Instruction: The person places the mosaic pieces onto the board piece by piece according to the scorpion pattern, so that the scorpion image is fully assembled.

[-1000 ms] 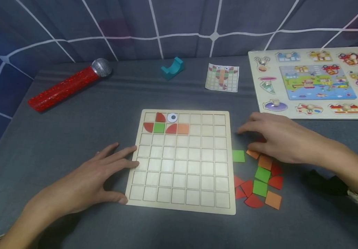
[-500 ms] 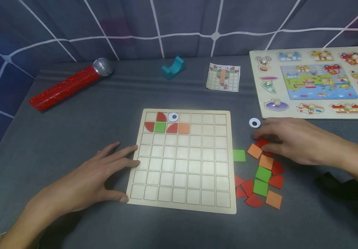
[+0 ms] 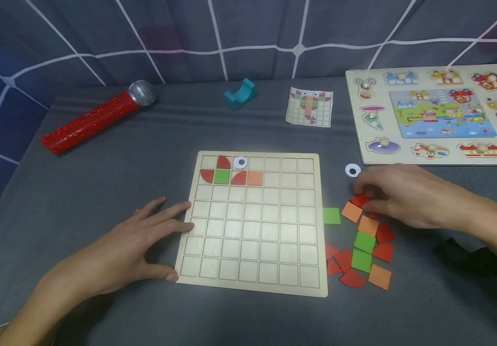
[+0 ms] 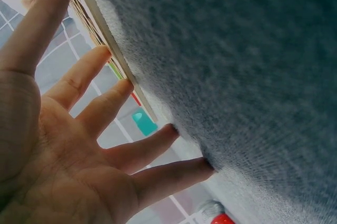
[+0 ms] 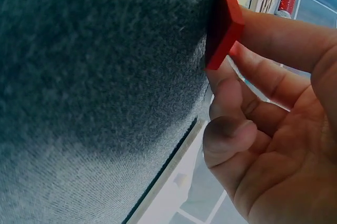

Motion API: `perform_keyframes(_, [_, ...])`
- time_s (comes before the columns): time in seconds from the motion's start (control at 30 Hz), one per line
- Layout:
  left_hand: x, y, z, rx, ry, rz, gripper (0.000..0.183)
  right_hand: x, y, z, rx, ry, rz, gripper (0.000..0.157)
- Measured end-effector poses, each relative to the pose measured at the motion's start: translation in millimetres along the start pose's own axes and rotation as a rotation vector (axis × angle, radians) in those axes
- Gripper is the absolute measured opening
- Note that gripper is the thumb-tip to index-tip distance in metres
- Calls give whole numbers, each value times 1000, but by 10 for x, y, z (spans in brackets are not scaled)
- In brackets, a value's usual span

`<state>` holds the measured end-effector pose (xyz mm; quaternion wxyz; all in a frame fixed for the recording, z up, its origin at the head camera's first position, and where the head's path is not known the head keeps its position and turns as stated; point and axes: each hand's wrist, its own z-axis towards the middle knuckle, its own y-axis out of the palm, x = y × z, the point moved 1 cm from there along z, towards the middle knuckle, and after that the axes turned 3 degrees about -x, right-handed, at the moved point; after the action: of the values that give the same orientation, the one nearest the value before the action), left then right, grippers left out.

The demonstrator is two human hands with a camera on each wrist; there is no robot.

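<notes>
A wooden grid board (image 3: 254, 223) lies on the dark cloth, its top two rows holding red quarter-circle tiles (image 3: 238, 178), a green square (image 3: 221, 176), an orange square (image 3: 254, 178) and a white eye disc (image 3: 240, 162). Spread along its left edge, my left hand (image 3: 131, 245) touches the rim with its fingertips and thumb. My right hand (image 3: 404, 194) is at the top of the loose tile pile, with thumb and fingers pinching a red tile (image 5: 226, 29). That tile stands tilted in the right wrist view. A second eye disc (image 3: 353, 170) lies just beyond the fingers.
Loose red, green (image 3: 362, 261) and orange tiles (image 3: 379, 277) lie right of the board. Behind it are a pattern card (image 3: 309, 107), a teal curved block (image 3: 240, 94) and a red microphone (image 3: 93, 120). A knobbed picture puzzle (image 3: 443, 115) occupies the back right.
My right hand has drawn back rightward from near the board's edge to the red tiles, uncovering the loose eye disc. The left hand has stayed at the board's edge.
</notes>
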<state>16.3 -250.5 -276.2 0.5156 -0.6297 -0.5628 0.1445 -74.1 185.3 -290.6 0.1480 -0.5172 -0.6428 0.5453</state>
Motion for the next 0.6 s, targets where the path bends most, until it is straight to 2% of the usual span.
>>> perform_keyframes(0.3, [-1, -4, 20, -21, -28, -3, 83, -52, -14, -22, -28, -20, 13, 23])
perform_keyframes(0.37, [-4, -4, 23, -25, -32, -3, 83, -72, -18, -24, -19, -44, 17, 20])
perform_keyframes(0.5, [-9, -3, 24, -25, -35, 1, 84, -135, -33, -31, 42, -131, 27, 37])
perform_keyframes(0.6, [-9, -1, 19, -19, -30, 6, 84, -195, -46, -27, 77, -183, 58, 35])
